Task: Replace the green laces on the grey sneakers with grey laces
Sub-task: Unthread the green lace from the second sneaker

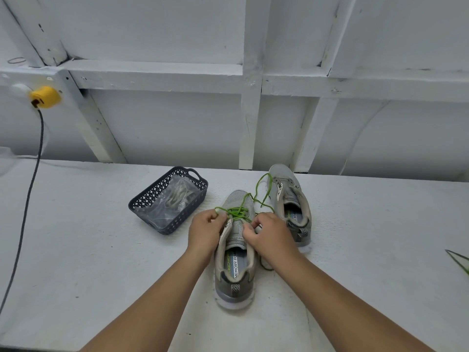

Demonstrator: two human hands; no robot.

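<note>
A: Nearest the camera: two bare forearms reaching forward over a white, slightly rough bench top [76, 237]. Behind it, a white-painted wall [165, 128] with exposed framing boards.

B: Anything on the wall?

A: A yellow plug [45, 97] at the left, with a dark cord [24, 219] hanging down across the bench.

B: Left hand?

A: The left hand [206, 231] is curled nearly closed, fingertips pinched on a loop of the green lace [237, 213] at the left edge of the near sneaker [234, 252].

B: Right hand?

A: The right hand [270, 232] is also curled tight, fingers bent in at the tongue of the same sneaker; it touches the lace rows, but whether it grips a strand I cannot tell.

B: State of the sneakers?

A: Near sneaker: grey, heel toward the camera, toe away, green lace threaded only through the eyelet rows nearer the toe, its loose end trailing up and right. The second sneaker [291, 204] stands just beside it to the right and farther back, no lace visible in its eyelets; the loose green strand lies across its toe.

B: Grey laces?

A: In a clear bag [172, 199] inside a dark perforated basket [142, 201], left of the sneakers, near but apart.
</note>
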